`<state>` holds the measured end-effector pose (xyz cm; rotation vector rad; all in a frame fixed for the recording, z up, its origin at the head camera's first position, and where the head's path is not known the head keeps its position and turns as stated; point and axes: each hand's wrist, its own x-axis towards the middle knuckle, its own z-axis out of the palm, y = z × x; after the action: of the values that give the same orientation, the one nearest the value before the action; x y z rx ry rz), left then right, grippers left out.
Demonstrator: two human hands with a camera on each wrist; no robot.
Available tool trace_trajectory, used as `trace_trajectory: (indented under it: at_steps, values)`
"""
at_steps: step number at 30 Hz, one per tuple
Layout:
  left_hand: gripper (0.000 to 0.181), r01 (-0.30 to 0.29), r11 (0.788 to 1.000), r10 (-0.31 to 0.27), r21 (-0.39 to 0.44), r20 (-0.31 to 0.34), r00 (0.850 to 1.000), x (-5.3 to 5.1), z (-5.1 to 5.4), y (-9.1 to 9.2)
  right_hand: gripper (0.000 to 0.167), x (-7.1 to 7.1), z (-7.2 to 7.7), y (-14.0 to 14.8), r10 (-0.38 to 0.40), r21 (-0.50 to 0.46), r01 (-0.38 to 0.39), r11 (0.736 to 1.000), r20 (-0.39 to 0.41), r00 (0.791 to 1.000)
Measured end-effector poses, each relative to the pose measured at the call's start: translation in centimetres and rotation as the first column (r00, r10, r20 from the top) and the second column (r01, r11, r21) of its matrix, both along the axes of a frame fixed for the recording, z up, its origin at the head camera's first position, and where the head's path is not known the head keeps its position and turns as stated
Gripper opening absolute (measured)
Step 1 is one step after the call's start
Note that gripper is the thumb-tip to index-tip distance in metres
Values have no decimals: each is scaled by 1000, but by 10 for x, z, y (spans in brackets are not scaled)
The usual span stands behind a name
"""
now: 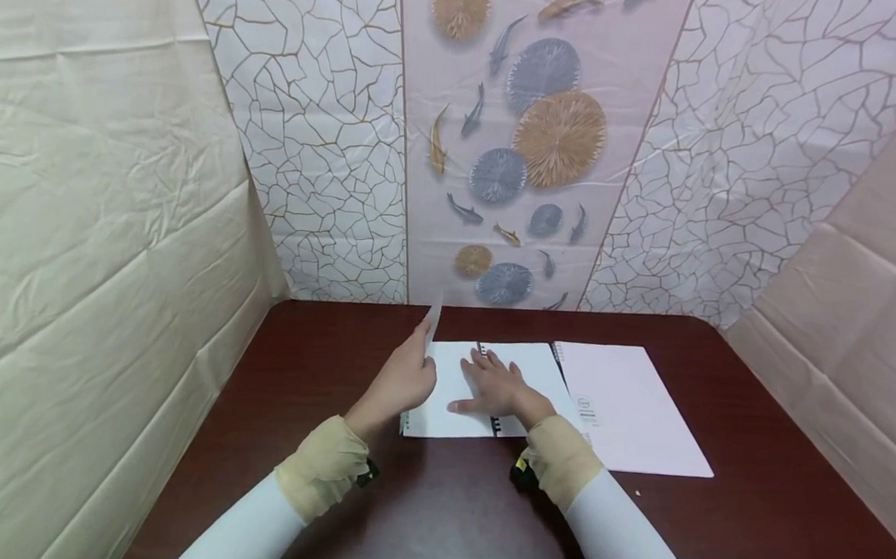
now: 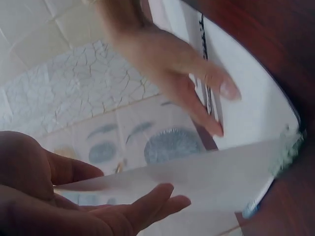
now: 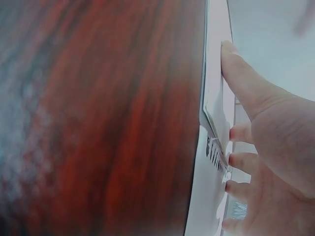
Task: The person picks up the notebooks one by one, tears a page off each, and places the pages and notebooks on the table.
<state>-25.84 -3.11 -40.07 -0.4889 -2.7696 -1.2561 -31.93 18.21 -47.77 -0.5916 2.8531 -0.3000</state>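
Left hand (image 1: 398,378) pinching raised thin sheet (image 2: 209,177) between thumb and fingers, above left part of open notebook (image 1: 446,415). Right hand (image 1: 495,387) spread across notebook's black ring binding (image 1: 497,428). Sheet likely light, bendy, easily creased; best taken by free edge. Notebook white, plain-looking, flat on dark-red surface (image 1: 443,513); pale pad (image 1: 637,413) just right of notebook.

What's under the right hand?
White paper and a black binding, both showing around the right hand. The binding's middle and the paper directly beneath are covered.
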Motion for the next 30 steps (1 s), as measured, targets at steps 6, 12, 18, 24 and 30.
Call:
trace_trajectory:
  at_steps: [6,12,18,24,30]
  values:
    - [59,6,998,-12,-64,-85,996,4,-11,18,99,-1,1,0,1,25,0,1000,-8,1000]
    - [55,17,996,-28,-88,-131,991,1,-21,28,94,1,1,1,11,36,-10,999,-15,1000]
    - [53,11,989,-28,-145,-119,992,-5,-28,36,91,2,1,2,11,25,-11,1000,-11,1000]
    - [46,-2,978,-27,-210,-137,990,-10,-35,44,90,1,-1,3,4,29,-4,1000,-7,1000]
    - [45,-13,966,-24,-260,-140,990,-10,-44,48,81,3,1,1,6,32,-5,999,-32,999]
